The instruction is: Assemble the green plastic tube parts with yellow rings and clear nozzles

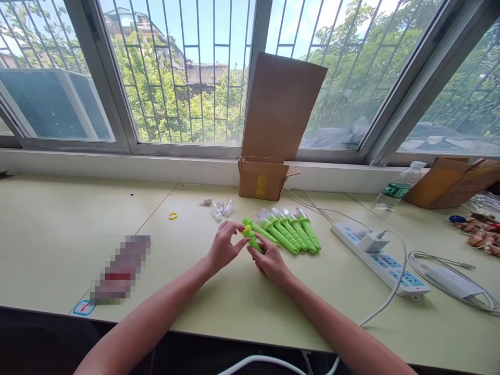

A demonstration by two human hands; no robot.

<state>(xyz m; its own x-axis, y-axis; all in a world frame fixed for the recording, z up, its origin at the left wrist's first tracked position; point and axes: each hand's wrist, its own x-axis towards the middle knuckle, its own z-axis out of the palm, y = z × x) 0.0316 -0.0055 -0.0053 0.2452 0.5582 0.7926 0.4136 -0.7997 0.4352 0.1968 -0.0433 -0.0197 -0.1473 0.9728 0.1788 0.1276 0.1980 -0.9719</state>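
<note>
My right hand (271, 262) is wrapped around the lower part of a green plastic handle (252, 238), holding it tilted above the table. At the handle's wide upper end sits a yellow ring (247, 229), pinched by the thumb and forefinger of my left hand (226, 246). Just beyond my hands lie several green handles with clear caps (291, 229), side by side. One green handle without a clear cap (260, 229) rests nearest to my fingers. Farther back are several loose clear caps (223, 208). A second yellow ring (172, 215) lies to the left.
A small open cardboard box (260, 179) stands against the window sill, its flap upright. To the right are a white power strip (380, 258) with cables, a coiled charger cable (453, 281) and a water bottle (400, 186). A blurred-out object (123, 268) lies left.
</note>
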